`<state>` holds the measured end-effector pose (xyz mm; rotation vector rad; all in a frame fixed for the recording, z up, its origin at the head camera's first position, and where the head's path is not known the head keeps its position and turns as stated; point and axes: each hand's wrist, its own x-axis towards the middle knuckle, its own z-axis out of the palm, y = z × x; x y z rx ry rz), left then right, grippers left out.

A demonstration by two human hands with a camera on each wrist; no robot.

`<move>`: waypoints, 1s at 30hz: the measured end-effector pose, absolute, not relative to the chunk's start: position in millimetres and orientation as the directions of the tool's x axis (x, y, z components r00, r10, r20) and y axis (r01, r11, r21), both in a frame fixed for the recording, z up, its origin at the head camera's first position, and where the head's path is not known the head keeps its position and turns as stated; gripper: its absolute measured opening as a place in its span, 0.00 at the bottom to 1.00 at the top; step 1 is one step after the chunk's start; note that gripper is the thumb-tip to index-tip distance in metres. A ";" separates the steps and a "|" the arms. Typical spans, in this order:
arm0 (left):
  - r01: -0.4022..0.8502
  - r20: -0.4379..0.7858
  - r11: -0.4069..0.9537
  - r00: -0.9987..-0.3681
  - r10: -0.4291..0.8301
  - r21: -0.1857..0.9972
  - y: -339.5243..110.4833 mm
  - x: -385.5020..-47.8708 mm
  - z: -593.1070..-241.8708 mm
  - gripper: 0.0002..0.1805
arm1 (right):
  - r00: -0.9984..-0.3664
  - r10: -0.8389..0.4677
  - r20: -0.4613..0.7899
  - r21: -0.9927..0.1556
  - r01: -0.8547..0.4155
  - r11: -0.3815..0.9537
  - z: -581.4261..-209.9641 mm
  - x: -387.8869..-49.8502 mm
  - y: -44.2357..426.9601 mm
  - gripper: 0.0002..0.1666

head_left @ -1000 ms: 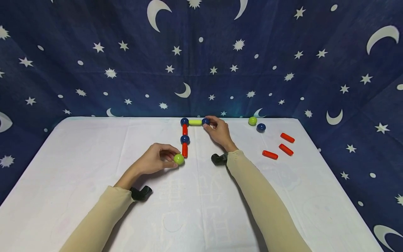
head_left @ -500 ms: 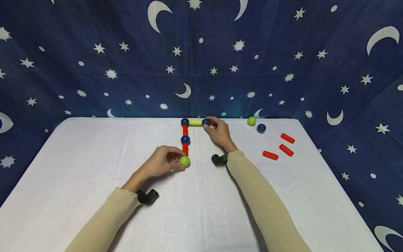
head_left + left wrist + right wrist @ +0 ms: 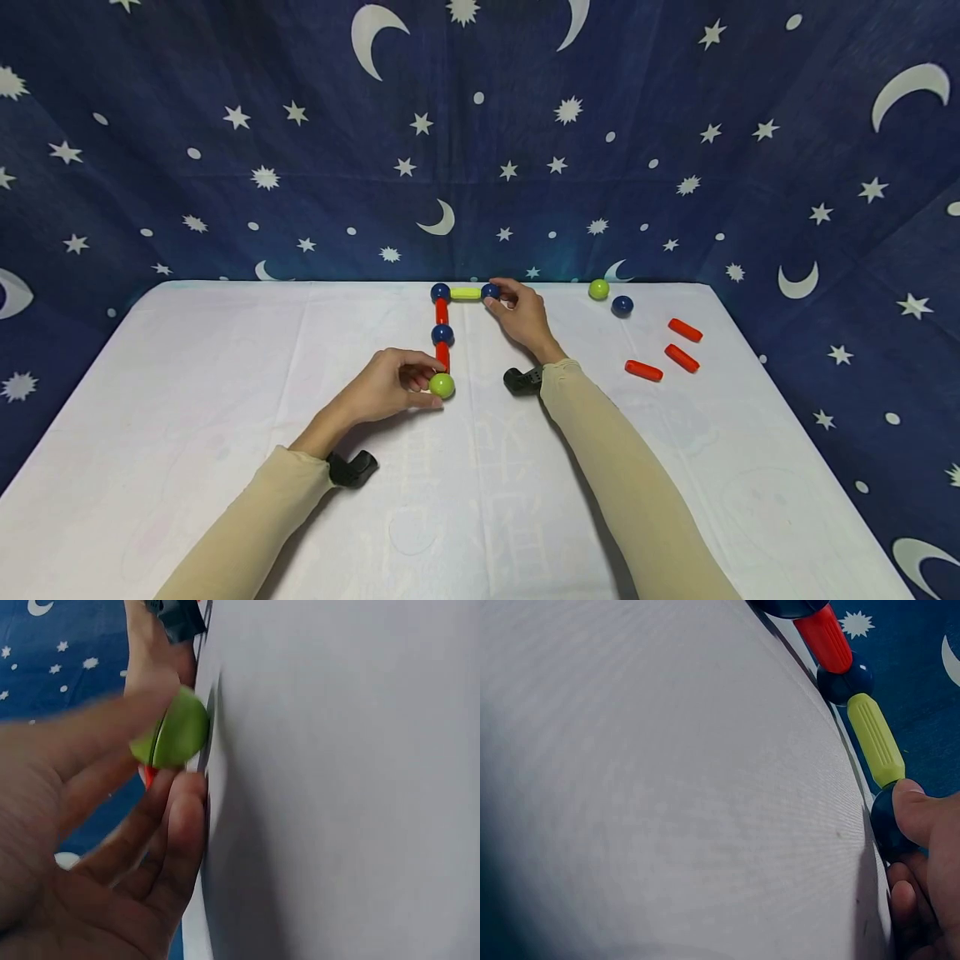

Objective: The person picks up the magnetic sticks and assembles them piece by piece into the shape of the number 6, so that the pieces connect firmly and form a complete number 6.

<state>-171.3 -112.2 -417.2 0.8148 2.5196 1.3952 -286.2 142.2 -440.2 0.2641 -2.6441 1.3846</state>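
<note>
A chain of rods and balls lies on the white table. Its upright leg runs from a corner blue ball point(image 3: 440, 292) through a red rod point(image 3: 442, 312), a middle blue ball point(image 3: 442, 334) and a lower red rod point(image 3: 443, 357). At its near end sits a green ball point(image 3: 442, 385), between thumb and fingers of my left hand point(image 3: 378, 387). In the left wrist view the green ball point(image 3: 172, 729) shows a groove. A yellow-green rod point(image 3: 466, 293) leads right from the corner to an end blue ball point(image 3: 891, 823), pinched by my right hand point(image 3: 521, 315).
To the right lie a loose green ball point(image 3: 598, 289), a loose blue ball point(image 3: 622, 306) and three red rods, one of them the nearest red rod point(image 3: 643, 371). A dark curtain point(image 3: 480, 142) with moons and stars hangs behind the table point(image 3: 225, 358).
My left hand has carried the green ball a little rightward, to the near end of the lower red rod. The right hand has stayed on the end blue ball.
</note>
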 end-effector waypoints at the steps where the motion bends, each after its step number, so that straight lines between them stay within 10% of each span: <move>1: 0.388 0.129 0.414 -0.839 0.529 0.823 -113.7 -172.4 -416.9 0.21 | -0.975 -0.088 0.206 -0.799 -0.220 0.560 -440.3 -286.1 141.9 0.24; 15: 0.206 0.142 0.442 -0.974 0.174 0.873 -100.0 -212.7 -420.3 0.21 | -0.974 -0.087 0.208 -0.797 -0.220 0.563 -440.7 -286.2 140.9 0.24; 30: 0.168 0.123 0.397 -0.983 0.138 0.902 -88.6 -217.5 -430.9 0.15 | -0.971 -0.115 0.208 -0.792 -0.236 0.563 -438.8 -285.6 143.2 0.25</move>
